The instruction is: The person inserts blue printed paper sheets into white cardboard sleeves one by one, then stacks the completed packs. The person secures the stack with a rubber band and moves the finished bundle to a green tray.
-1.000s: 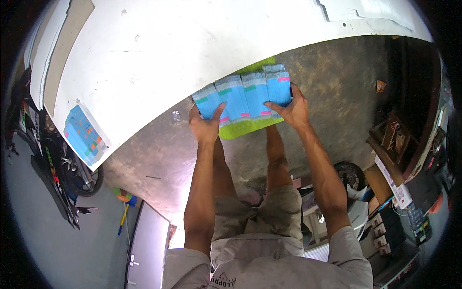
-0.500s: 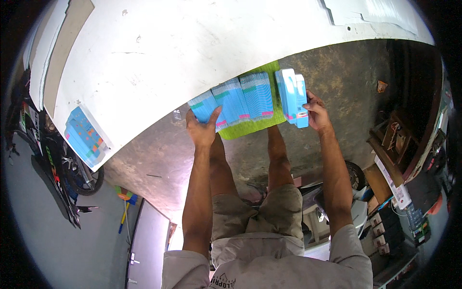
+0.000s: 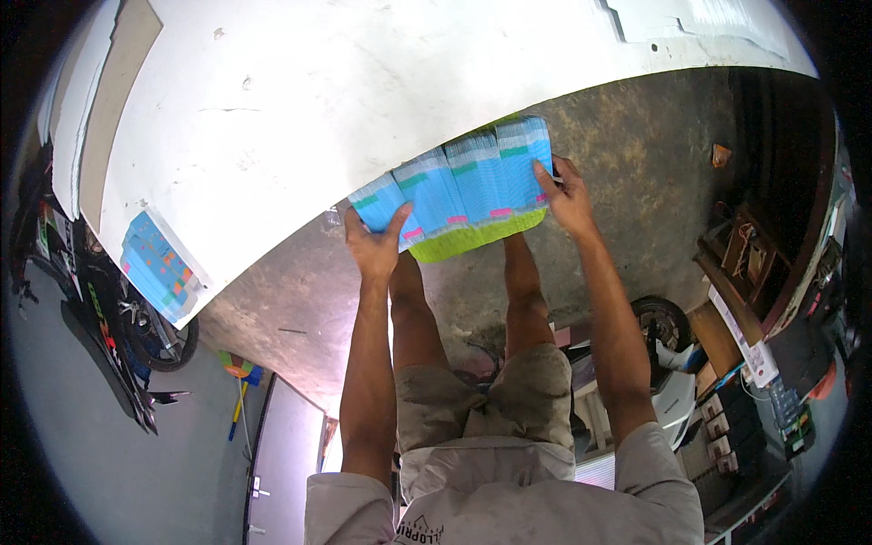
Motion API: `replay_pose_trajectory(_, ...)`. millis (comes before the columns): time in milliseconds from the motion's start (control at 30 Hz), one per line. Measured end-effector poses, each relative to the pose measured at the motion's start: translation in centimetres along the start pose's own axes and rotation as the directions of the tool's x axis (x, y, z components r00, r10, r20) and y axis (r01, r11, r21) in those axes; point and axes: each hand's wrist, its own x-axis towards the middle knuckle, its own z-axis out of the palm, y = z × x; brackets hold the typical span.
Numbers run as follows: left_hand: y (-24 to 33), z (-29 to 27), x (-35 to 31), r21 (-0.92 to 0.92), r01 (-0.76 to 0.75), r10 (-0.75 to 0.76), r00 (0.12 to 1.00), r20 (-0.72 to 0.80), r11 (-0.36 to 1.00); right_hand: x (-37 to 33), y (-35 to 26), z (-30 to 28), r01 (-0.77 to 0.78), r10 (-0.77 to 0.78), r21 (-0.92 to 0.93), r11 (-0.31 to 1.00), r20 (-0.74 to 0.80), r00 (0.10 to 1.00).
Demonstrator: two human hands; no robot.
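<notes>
A long row of thin blue cartons (image 3: pixel 477 186), apparently folded flat and standing on edge in several bundles, lies at the near edge of the white table. Under it a bright green mat (image 3: pixel 480 238) sticks out on the near side. My left hand (image 3: pixel 372 247) grips the left end of the row, thumb on the near top side. At the opposite end my right hand (image 3: pixel 572 200) is closed on the last bundle, its thumb on the top and its fingers round the outer side. The row is pressed between both hands.
The white table (image 3: pixel 354 82) spans the far side. On its left corner sits another stack of blue cartons with orange spots (image 3: pixel 156 263). A motorbike wheel (image 3: pixel 159 331) is at left, another wheel (image 3: pixel 661 325) at right. Wooden furniture (image 3: pixel 749 259) stands far right.
My right hand has moved left, bringing the separate bundle of cartons against the right end of the row. The left hand stays at its end, shifted slightly left.
</notes>
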Motion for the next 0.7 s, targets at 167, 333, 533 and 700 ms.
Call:
replay_pose_trajectory(167,1.0,0.2,-0.2,0.137,-0.059,0.055,0.998,0.03,0.989,-0.3,-1.1,1.2,-0.038,0.026,0.156,0.987,0.08,0.996)
replay_pose_trajectory(333,0.2,-0.2,0.3,0.037,-0.016,0.013,0.996,0.084,0.999,-0.3,-0.5,1.8,0.033,-0.05,0.112,0.993,0.145,0.988)
replay_pose_trajectory(533,3.1,-0.7,-2.4,-0.043,0.083,-0.072,0.974,0.213,0.996,-3.9,0.0,-0.7,-0.054,0.007,0.285,0.957,0.164,0.987)
replay_pose_trajectory(700,7.3,0.5,-7.0,-0.038,0.074,-0.064,0.972,0.227,0.996,-7.9,-0.1,-6.1,-0.115,0.069,0.308,0.944,0.156,0.985)
